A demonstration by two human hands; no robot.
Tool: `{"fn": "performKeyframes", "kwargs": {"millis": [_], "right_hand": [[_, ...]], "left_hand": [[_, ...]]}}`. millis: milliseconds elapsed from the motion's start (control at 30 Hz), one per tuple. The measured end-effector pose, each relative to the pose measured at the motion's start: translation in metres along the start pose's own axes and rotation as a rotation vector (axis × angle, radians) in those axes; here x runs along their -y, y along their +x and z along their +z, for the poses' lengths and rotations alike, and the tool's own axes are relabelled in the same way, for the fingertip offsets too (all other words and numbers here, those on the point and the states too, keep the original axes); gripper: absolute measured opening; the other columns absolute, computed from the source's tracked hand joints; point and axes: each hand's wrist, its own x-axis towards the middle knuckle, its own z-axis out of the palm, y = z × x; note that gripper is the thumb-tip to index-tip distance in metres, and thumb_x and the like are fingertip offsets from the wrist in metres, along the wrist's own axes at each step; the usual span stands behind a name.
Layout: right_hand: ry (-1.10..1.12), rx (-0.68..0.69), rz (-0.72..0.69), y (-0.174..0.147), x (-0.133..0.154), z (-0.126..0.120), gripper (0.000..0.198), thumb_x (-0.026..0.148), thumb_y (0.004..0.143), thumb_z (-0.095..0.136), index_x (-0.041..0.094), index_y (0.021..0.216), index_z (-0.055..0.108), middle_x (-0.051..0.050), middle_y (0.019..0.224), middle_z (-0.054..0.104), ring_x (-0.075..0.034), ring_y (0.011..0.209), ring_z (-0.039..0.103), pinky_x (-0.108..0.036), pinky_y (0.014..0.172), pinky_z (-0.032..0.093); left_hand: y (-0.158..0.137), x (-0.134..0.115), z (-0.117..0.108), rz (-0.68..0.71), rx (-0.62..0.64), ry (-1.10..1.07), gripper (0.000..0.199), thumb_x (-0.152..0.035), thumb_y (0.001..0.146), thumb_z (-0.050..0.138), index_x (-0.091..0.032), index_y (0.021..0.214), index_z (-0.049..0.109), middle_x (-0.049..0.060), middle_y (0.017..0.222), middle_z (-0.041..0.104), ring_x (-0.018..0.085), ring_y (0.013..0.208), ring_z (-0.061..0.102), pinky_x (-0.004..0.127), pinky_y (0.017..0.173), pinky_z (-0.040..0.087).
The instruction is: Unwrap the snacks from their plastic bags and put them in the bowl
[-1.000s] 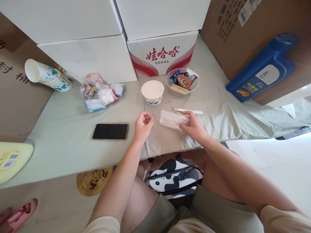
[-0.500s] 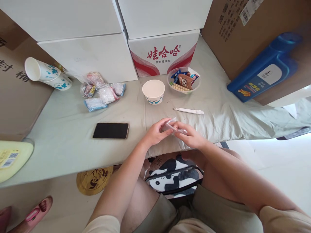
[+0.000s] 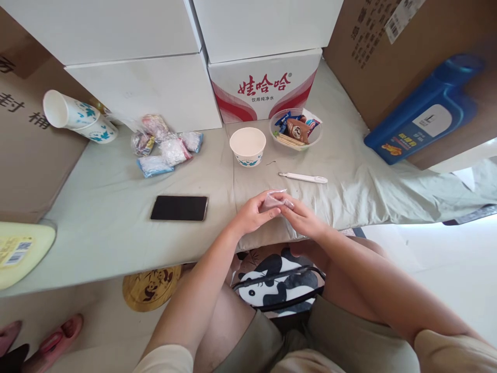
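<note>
Both my hands meet over the front edge of the cloth-covered table, holding a small clear plastic wrapper (image 3: 272,199). My left hand (image 3: 252,213) has its thumb and fingers closed on the wrapper's left side. My right hand (image 3: 301,213) grips the right side of it, its fingertips partly hidden. Whether anything lies inside the wrapper I cannot tell. Just beyond my hands lies a white pen-like cutter (image 3: 303,178). Behind it stand an upright paper bowl (image 3: 248,155) with blue print and a clear plastic bowl (image 3: 279,140) of wrapped snacks and thin sticks.
A black phone (image 3: 179,207) lies left of my hands. Behind it are several plastic-wrapped packets (image 3: 174,151) and paper cups (image 3: 103,131) tipped on their side. White boxes (image 3: 147,93) line the back. A blue bottle (image 3: 419,114) leans at right; a pale yellow container (image 3: 23,254) is at left.
My fingers have shifted on the wrapper, which now looks flatter and more folded between my hands. At lower left, the person's feet in pink sandals have moved slightly.
</note>
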Motion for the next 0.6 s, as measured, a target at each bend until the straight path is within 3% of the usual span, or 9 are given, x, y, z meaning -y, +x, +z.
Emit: {"fn": "performKeyframes", "kwargs": {"millis": [133, 233, 300, 400, 500, 600], "right_hand": [[-0.119, -0.29, 0.089, 0.0, -0.005, 0.005, 0.027, 0.045, 0.09, 0.064, 0.022, 0.102, 0.059, -0.003, 0.092, 0.065, -0.016, 0.077, 0.059, -0.032, 0.073, 0.05], [-0.095, -0.471, 0.064, 0.005, -0.007, 0.005, 0.043, 0.038, 0.077, 0.075, 0.023, 0.111, 0.052, -0.006, 0.109, 0.062, -0.017, 0.087, 0.06, -0.032, 0.075, 0.051], [0.013, -0.391, 0.068, 0.008, -0.009, 0.005, 0.053, 0.036, 0.076, 0.073, 0.025, 0.121, 0.047, -0.006, 0.11, 0.063, -0.017, 0.09, 0.063, -0.034, 0.079, 0.052], [0.101, -0.231, 0.085, 0.011, -0.013, 0.007, 0.047, 0.035, 0.081, 0.066, 0.024, 0.122, 0.047, -0.001, 0.09, 0.063, -0.016, 0.078, 0.062, -0.034, 0.077, 0.052], [0.043, -0.256, 0.075, 0.011, -0.015, 0.011, 0.048, 0.033, 0.078, 0.068, 0.024, 0.122, 0.05, -0.003, 0.098, 0.063, -0.016, 0.083, 0.061, -0.033, 0.076, 0.051], [-0.021, -0.24, 0.128, 0.014, -0.013, 0.015, 0.043, 0.036, 0.078, 0.068, 0.022, 0.117, 0.054, -0.005, 0.103, 0.064, -0.018, 0.084, 0.06, -0.033, 0.075, 0.049]], "left_hand": [[0.0, 0.0, 0.0, -0.011, -0.091, -0.08, 0.052, -0.056, 0.087, 0.068, -0.018, 0.123, 0.071, 0.013, 0.126, 0.073, 0.03, 0.123, 0.065, 0.042, 0.107, 0.048], [0.0, 0.001, -0.002, -0.022, -0.151, -0.16, 0.044, -0.05, 0.087, 0.068, -0.018, 0.117, 0.073, 0.011, 0.121, 0.075, 0.028, 0.118, 0.067, 0.039, 0.105, 0.049], [0.0, 0.001, -0.004, -0.038, -0.188, -0.16, 0.037, -0.043, 0.085, 0.069, -0.018, 0.112, 0.074, 0.01, 0.113, 0.077, 0.025, 0.108, 0.069, 0.037, 0.098, 0.052], [0.003, 0.003, -0.009, -0.027, -0.345, -0.05, 0.025, -0.032, 0.079, 0.072, -0.019, 0.1, 0.072, 0.006, 0.101, 0.076, 0.02, 0.094, 0.069, 0.031, 0.086, 0.053], [0.006, 0.003, -0.013, -0.027, -0.473, 0.001, 0.017, -0.026, 0.073, 0.073, -0.019, 0.087, 0.067, 0.002, 0.086, 0.071, 0.016, 0.082, 0.065, 0.028, 0.078, 0.051], [0.006, 0.001, -0.016, -0.033, -0.44, -0.045, 0.019, -0.025, 0.071, 0.073, -0.019, 0.087, 0.064, 0.001, 0.083, 0.067, 0.014, 0.08, 0.063, 0.026, 0.075, 0.05]]}}
